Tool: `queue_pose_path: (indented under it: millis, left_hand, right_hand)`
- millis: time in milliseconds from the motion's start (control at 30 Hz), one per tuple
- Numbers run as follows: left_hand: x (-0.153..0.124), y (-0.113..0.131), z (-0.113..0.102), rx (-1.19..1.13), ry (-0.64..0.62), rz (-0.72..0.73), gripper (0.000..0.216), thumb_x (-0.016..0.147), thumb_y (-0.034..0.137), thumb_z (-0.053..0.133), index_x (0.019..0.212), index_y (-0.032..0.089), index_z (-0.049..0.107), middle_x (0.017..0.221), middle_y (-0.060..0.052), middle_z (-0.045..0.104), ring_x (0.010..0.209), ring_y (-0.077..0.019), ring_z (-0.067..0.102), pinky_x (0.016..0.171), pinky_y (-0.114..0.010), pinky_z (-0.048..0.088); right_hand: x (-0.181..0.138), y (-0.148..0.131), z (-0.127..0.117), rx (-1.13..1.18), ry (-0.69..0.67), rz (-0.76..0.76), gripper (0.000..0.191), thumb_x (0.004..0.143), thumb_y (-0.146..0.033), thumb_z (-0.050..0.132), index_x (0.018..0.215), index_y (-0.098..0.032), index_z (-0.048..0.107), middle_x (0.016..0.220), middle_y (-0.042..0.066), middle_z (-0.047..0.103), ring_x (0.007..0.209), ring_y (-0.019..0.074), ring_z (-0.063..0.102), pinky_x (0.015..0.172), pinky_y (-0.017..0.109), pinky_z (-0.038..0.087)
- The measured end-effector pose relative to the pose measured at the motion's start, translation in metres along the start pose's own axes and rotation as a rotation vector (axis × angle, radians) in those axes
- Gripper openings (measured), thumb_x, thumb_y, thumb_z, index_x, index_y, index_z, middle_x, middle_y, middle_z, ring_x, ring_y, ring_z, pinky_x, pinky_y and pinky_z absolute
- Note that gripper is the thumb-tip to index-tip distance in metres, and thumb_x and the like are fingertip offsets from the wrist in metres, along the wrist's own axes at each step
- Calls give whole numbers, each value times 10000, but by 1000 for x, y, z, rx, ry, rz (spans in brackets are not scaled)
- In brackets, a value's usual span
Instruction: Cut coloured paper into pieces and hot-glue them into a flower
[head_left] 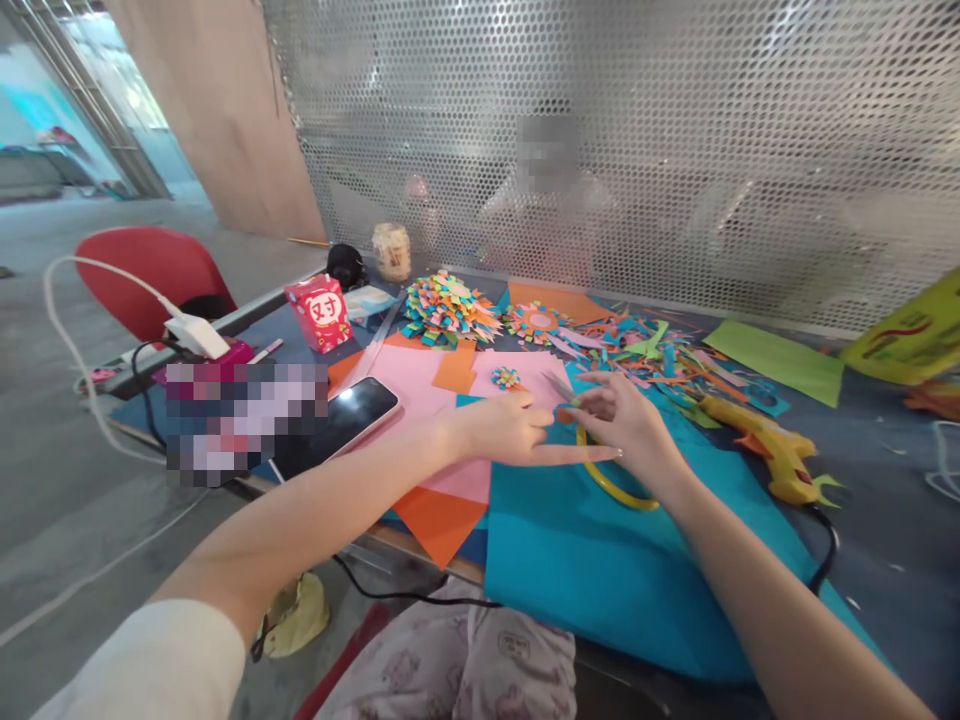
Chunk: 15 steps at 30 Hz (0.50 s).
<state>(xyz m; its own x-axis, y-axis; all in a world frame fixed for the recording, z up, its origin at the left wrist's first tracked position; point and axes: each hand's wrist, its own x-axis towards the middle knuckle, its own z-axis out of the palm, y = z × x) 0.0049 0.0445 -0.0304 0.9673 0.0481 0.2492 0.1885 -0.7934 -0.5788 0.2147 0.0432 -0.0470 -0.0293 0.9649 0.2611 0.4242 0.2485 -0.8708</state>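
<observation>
My right hand (622,415) is closed around what looks like a pair of scissors (556,387), the grey blade pointing up and left. Its handle is mostly hidden by the fingers. My left hand (506,430) reaches in from the other side, fingertips closed at a small blue and orange paper piece (564,413) between the hands; its little finger sticks out. Below the right hand, a yellow curved band (619,492) lies on a large blue sheet (600,580). A small multicoloured paper flower (505,378) rests on pink paper (420,380) just beyond my left hand.
Farther back lie a large fringed paper flower (450,308), a flatter one (536,320) and a heap of paper scraps (652,345). A yellow glue gun (772,450) is at right. A phone (337,430), red package (319,313) and power strip (202,370) are left. Perforated metal (675,130) stands behind.
</observation>
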Motion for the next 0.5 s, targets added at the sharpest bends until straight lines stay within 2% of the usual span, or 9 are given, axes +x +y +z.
queue_pose_path:
  millis: [100,300,400,500]
  left_hand:
    - [2,2,-2,62,15,50,672,904,-34,339,1464,335,370,674,23,653,671,-147,608,641,-283,450]
    - [4,6,-5,99,9,93,649,909,-9,391,1435,371,408,692,23,657,732,-130,609,641,-260,441]
    - [3,4,-4,77,-6,40,710,902,-21,399,1471,401,342,711,28,659,738,-124,600,666,-250,448]
    - [0,-2,-6,21,25,-89,705,930,0,374,1498,408,284,708,34,651,758,-127,606,698,-246,452]
  right_hand:
    - [0,-1,-1,-21,12,-2,449,605,-333,739,987,-252,516,717,4,667,649,229,671,670,408,555]
    - [0,-2,-1,-39,17,-3,420,627,-318,737,981,-246,524,717,5,679,660,230,681,666,389,554]
    - [0,-1,-1,-37,23,1,407,626,-270,717,984,-245,526,716,-5,669,641,219,675,655,381,555]
    - [-1,-2,-2,-31,18,-4,395,635,-253,709,985,-247,526,706,-14,662,632,211,672,627,362,551]
